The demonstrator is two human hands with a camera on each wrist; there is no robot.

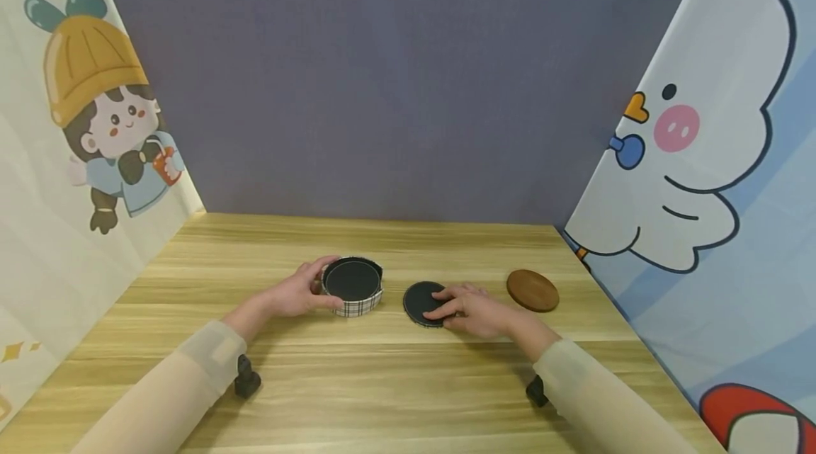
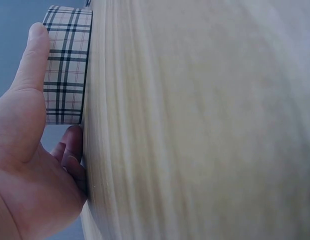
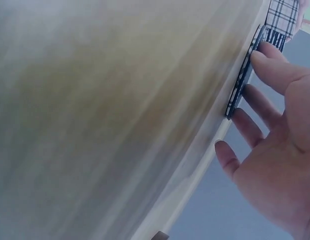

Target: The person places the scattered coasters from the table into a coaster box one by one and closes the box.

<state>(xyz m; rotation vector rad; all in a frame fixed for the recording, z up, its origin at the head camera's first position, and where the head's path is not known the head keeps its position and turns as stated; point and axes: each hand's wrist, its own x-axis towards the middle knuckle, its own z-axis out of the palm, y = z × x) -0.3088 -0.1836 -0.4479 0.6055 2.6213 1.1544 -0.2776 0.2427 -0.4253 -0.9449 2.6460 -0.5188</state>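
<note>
My left hand (image 1: 298,292) grips a round plaid coaster holder (image 1: 360,308), thumb on its near side and fingers round the far side. A black disc fills the top of the holder. The left wrist view shows the plaid side wall (image 2: 67,70) beside the thumb. My right hand (image 1: 474,309) rests its fingertips on a round black coaster (image 1: 418,302) lying on the table, right of the holder. In the right wrist view the coaster's plaid edge (image 3: 241,82) shows under the fingertips, and the fingers are spread and slightly bent.
A round brown wooden coaster (image 1: 533,290) lies to the right of my right hand. The wood-grain table (image 1: 382,383) ends at a grey back panel (image 1: 382,86). Cartoon-printed panels stand at left and right.
</note>
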